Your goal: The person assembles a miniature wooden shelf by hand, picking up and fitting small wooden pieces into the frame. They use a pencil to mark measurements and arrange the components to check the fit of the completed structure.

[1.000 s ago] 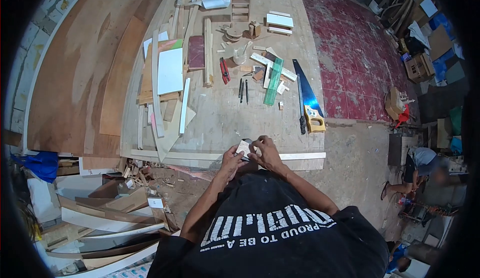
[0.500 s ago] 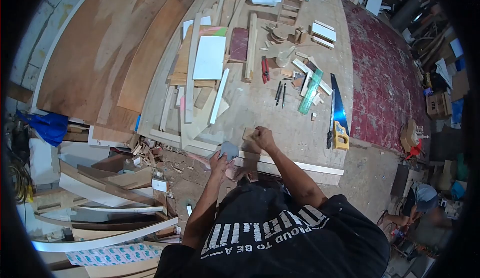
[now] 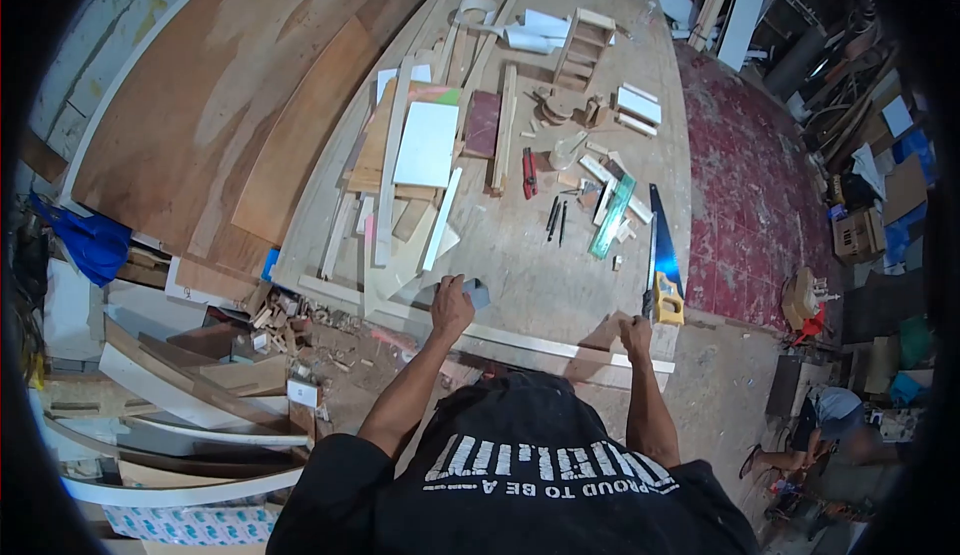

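My left hand (image 3: pixel 453 307) is over the near part of the wooden tabletop, its fingers on a grey sheet (image 3: pixel 479 295) that shows at their right side. My right hand (image 3: pixel 634 335) is closed near the table's front right corner, just below a small dark object (image 3: pixel 647 302); what it holds is too small to tell. Beside it lies a handsaw with a yellow handle (image 3: pixel 668 301). A green ruler (image 3: pixel 612 217), dark pencils (image 3: pixel 556 220) and a red cutter (image 3: pixel 529 173) lie farther back.
Wood strips and a white panel (image 3: pixel 427 145) lie at the table's left. A small wooden rack (image 3: pixel 584 50) stands at the back. Curved wood pieces (image 3: pixel 190 385) are stacked at lower left. Another person (image 3: pixel 832 415) is bent over at lower right.
My right hand has moved right, from the small wood block near the table's middle to beside the saw. My left hand has moved slightly up and right with the grey sheet. The view has shifted.
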Tool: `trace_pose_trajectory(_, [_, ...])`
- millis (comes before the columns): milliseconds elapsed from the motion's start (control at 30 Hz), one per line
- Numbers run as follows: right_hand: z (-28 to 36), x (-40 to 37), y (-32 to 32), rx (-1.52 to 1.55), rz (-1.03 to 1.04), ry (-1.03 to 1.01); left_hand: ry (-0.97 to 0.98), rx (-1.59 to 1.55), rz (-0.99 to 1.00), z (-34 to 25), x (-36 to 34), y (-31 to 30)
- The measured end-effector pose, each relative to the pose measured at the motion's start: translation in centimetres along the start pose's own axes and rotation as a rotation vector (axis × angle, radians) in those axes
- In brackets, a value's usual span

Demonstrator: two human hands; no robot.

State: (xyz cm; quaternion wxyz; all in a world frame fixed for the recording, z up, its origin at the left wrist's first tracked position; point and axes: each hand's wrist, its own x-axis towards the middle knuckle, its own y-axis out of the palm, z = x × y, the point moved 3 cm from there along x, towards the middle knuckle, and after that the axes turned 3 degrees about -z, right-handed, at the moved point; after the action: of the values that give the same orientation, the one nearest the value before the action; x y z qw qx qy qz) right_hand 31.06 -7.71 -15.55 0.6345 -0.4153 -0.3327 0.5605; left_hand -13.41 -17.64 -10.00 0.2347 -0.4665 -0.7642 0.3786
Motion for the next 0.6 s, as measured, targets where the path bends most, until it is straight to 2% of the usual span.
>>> trace_pose_trajectory(67, [1.6, -1.8, -2.3, 0.384, 0.208, 0.240, 0.041, 0.004, -0.048, -1.6, 1.2, -0.9])
trace_pose_trajectory(133, [2.9, -2.9, -2.0, 0.506, 0.294, 0.247, 0.083, -0.005, -0.128, -1.8, 2.4, -1.8])
trace_pose_trajectory(200, [4.5, -3.9, -0.5, 0.603, 0.423, 0.243, 0.098, 0.017, -0.107, -1.0, 4.2, -2.4])
trace_pose_trajectory(300, [8.4, -4.8, 1.9, 0.560, 0.521, 0.156, -0.033, 0.117, -0.166, 1.3, 6.8, -2.9])
trace_pose_trajectory(400, [11.9, -4.7, 3.7, 0.575, 0.677, 0.056, -0.072, 0.064, -0.258, 3.2, 8.5, -3.9])
trace_pose_trajectory(433, [13.5, -4.5, 3.7, 0.523, 0.762, 0.029, -0.112, 0.083, -0.218, 2.9, 8.8, -4.9])
trace_pose_trajectory(467, [14.9, -4.2, 3.5, 0.523, 0.764, 0.019, -0.115, 0.083, -0.228, 2.8, 9.2, -5.4])
trace_pose_trajectory(533, [17.7, -4.2, 3.1, 0.802, 0.940, 0.106, -0.112, 0.115, -0.260, 3.2, 10.0, -6.0])
trace_pose_trajectory(567, [18.9, -4.2, 2.8, 0.939, 0.950, 0.146, -0.121, 0.112, -0.269, 3.2, 10.4, -6.2])
trace_pose_trajectory(600, [19.5, -3.6, 2.9, 0.929, 0.956, 0.137, -0.167, 0.134, -0.246, 3.1, 10.8, -6.5])
